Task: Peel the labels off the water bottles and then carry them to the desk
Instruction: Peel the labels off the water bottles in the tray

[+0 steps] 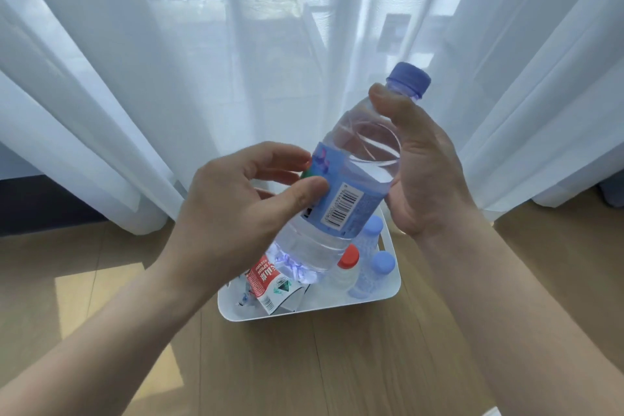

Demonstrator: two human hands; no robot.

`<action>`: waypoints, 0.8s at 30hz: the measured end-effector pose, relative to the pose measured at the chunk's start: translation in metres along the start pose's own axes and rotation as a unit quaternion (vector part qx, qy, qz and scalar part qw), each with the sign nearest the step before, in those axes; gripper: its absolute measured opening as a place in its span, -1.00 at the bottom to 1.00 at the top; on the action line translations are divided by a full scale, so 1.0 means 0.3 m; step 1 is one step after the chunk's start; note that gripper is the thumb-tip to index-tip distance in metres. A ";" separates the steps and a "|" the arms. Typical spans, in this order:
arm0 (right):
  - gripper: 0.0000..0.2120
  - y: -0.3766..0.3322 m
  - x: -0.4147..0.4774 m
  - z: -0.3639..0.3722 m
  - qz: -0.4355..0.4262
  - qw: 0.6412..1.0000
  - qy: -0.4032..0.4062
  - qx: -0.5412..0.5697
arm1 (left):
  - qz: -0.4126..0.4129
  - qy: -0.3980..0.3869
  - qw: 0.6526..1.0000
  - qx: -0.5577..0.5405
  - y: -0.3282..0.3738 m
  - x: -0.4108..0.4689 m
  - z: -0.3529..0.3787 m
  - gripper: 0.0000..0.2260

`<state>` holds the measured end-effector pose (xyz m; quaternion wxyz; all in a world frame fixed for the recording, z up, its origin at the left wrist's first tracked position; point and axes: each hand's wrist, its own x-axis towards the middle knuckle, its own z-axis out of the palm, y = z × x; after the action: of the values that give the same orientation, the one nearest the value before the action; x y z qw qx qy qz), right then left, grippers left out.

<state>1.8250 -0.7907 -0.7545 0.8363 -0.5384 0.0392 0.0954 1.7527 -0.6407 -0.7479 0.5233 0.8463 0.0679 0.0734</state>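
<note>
My left hand [236,203] pinches the label [351,199] while my right hand [425,176] grips the tilted bottle [358,132] above the white bin [304,311].

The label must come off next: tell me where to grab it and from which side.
Pinch the label at its left edge, coming from the left, where the left hand rests. The right hand holds the tilted bottle up top, so that side is probably freest.

light: bright daylight thru sheer curtain [162,84] | sun patches on floor [337,365] | edges: wide-angle bend | focus: slightly soft
</note>
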 end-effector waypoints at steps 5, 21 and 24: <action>-0.77 -0.003 -0.001 0.004 -0.037 0.999 -0.021 -0.034 | -0.046 -0.003 0.997 -0.065 -0.027 0.039 -0.014 -0.86; -0.77 -0.028 -0.045 0.010 -0.065 0.982 -0.106 -0.140 | -0.072 0.096 0.992 0.048 -0.141 0.125 -0.091 -0.86; -0.79 -0.022 -0.054 0.013 -0.080 0.981 -0.095 -0.149 | -0.045 0.081 0.956 0.278 -0.191 0.130 -0.127 -0.88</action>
<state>1.8103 -0.7917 -0.7442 0.7515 -0.6470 -0.0979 0.0836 1.7812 -0.5743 -0.7804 0.2625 0.9457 0.1660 0.0957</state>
